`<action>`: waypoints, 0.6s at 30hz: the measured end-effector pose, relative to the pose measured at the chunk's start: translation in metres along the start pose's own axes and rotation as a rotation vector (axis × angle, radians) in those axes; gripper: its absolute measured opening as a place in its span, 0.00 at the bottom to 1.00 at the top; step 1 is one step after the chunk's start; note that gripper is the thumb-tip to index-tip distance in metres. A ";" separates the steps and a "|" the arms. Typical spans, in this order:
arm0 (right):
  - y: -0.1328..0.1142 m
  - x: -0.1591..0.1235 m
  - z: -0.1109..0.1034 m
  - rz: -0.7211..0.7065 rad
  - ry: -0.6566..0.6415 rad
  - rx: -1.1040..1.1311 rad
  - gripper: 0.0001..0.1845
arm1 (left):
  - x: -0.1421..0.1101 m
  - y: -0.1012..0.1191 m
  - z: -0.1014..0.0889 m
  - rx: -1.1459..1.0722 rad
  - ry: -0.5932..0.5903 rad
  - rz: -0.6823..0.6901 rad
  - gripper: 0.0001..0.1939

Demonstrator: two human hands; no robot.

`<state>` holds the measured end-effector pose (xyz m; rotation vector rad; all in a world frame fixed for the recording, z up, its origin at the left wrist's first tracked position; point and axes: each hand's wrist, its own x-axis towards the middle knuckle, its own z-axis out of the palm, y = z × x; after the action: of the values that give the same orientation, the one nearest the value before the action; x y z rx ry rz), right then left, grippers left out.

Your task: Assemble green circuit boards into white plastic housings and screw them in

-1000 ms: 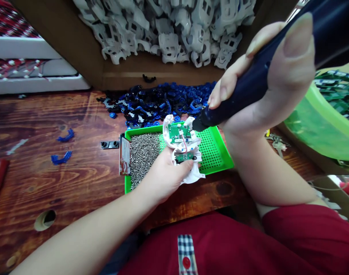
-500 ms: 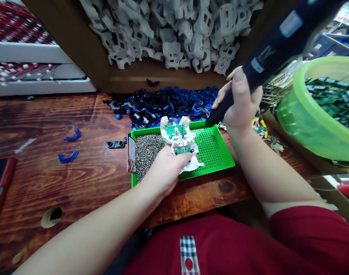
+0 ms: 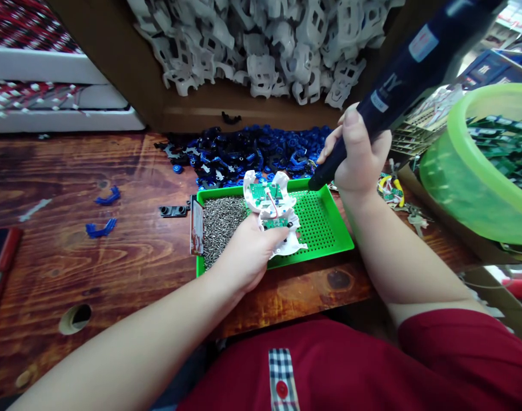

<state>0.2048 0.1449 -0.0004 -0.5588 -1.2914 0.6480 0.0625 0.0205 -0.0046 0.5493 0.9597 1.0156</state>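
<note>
My left hand (image 3: pixel 248 251) is closed around a white plastic shell (image 3: pixel 274 220) fitted with small green circuit boards and a red wire, holding it over a green perforated tray (image 3: pixel 325 228). The tray's left half is filled with small silver screws (image 3: pixel 220 225). My right hand (image 3: pixel 358 154) grips a dark blue electric screwdriver (image 3: pixel 398 74), slanting down to the left, with its tip just above the tray's far right edge, a little right of the shell.
A heap of blue and black plastic parts (image 3: pixel 248 154) lies behind the tray. A cardboard box of white shells (image 3: pixel 265 45) stands at the back. A green basin of circuit boards (image 3: pixel 484 165) sits at right. Loose blue clips (image 3: pixel 100 228) and a table hole (image 3: pixel 75 317) are at left.
My right hand with the screwdriver has drawn away from the camera and dropped toward the tray's far right edge. The left hand keeps the shell in nearly the same place.
</note>
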 end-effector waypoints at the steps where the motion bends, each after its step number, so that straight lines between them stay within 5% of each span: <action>1: -0.001 0.000 0.000 0.002 -0.021 -0.002 0.13 | 0.000 0.000 0.000 -0.003 -0.003 0.003 0.15; 10: -0.007 0.003 0.002 0.025 0.049 0.041 0.12 | 0.000 -0.002 -0.002 0.024 0.006 -0.018 0.14; 14: -0.034 0.016 0.008 -0.079 0.150 0.099 0.09 | 0.000 -0.003 -0.002 0.021 -0.008 -0.017 0.14; 16: -0.055 0.022 0.014 -0.135 0.117 0.110 0.12 | -0.001 -0.004 -0.002 0.022 -0.012 -0.015 0.15; 18: -0.075 0.026 0.022 -0.041 -0.015 0.077 0.18 | -0.001 -0.004 -0.002 0.030 -0.018 -0.017 0.16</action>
<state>0.1962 0.1109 0.0743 -0.4637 -1.2835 0.6661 0.0622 0.0181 -0.0080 0.5735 0.9635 0.9814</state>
